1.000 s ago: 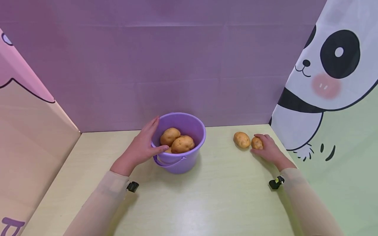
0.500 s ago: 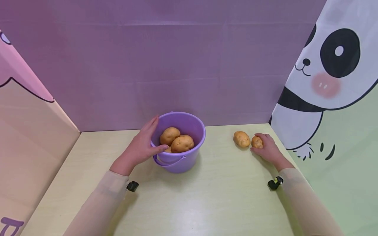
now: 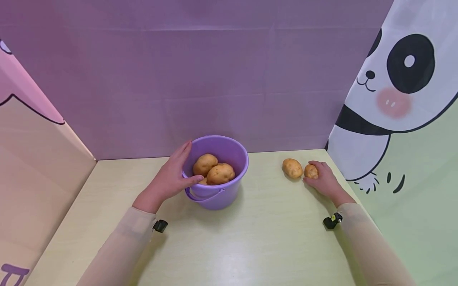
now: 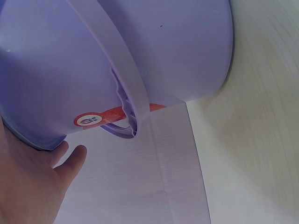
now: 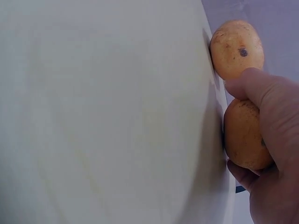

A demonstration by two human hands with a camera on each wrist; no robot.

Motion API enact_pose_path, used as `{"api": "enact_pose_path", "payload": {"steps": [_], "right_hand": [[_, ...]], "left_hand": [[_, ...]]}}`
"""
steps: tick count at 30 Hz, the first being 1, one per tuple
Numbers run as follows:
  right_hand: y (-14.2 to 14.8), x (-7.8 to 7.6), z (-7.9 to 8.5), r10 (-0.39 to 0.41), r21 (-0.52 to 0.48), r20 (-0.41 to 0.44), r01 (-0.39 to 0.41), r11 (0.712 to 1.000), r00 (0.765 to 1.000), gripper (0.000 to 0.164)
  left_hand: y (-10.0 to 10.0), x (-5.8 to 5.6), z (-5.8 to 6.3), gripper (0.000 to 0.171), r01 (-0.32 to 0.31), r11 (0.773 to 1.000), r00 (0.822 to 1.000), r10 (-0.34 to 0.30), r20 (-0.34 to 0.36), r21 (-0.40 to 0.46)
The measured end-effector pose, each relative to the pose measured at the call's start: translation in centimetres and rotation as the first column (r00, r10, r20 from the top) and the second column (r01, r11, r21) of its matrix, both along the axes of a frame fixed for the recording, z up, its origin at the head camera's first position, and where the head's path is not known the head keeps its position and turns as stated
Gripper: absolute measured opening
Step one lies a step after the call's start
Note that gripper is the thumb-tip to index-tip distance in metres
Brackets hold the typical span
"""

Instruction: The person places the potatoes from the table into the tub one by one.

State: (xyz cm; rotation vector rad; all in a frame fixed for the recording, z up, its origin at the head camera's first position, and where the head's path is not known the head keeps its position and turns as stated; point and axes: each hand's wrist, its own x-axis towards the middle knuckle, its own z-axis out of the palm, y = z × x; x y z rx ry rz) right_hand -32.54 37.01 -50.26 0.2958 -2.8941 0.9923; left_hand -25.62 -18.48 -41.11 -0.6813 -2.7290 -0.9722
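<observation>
A purple bucket [image 3: 222,198] stands upright near the back of the table, its handle [image 4: 126,65] hanging down at the front. Inside it lie several potatoes [image 3: 221,174]. My left hand [image 3: 171,176] holds the bucket at its left rim, the thumb over the near edge and the fingers along the far side. Off to the right, my right hand [image 3: 325,179] grips a small potato [image 5: 245,135] between thumb and fingers, low at the tabletop. Just left of it lies another potato [image 3: 292,168], close to the thumb in the right wrist view.
The pale wooden table [image 3: 229,246] meets a purple backdrop [image 3: 222,79] right behind the bucket. A panel with a panda drawing [image 3: 397,87] rises along the right edge, close to my right hand. A pink and beige panel [image 3: 39,167] borders the left.
</observation>
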Motion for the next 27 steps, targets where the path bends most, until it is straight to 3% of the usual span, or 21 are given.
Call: {"api": "enact_pose_path", "payload": {"steps": [11, 18, 27], "right_hand": [[0.1, 0.4, 1.7, -0.02, -0.039, -0.004, 0.02, 0.999, 1.0, 0.074], [-0.2, 0.4, 2.9, 0.006, -0.055, -0.103, -0.012, 0.998, 0.995, 0.071], [-1.7, 0.4, 4.7, 0.074, -0.083, -0.123, -0.084, 0.993, 0.99, 0.071]], "left_hand": [[0.0, 0.1, 0.0, 0.117, -0.008, 1.0, 1.0, 0.008, 0.012, -0.004], [-0.1, 0.1, 0.0, 0.117, -0.004, 1.0, 1.0, 0.004, 0.009, -0.001], [0.0, 0.1, 0.0, 0.116, -0.008, 1.0, 1.0, 0.008, 0.007, -0.005]]}}
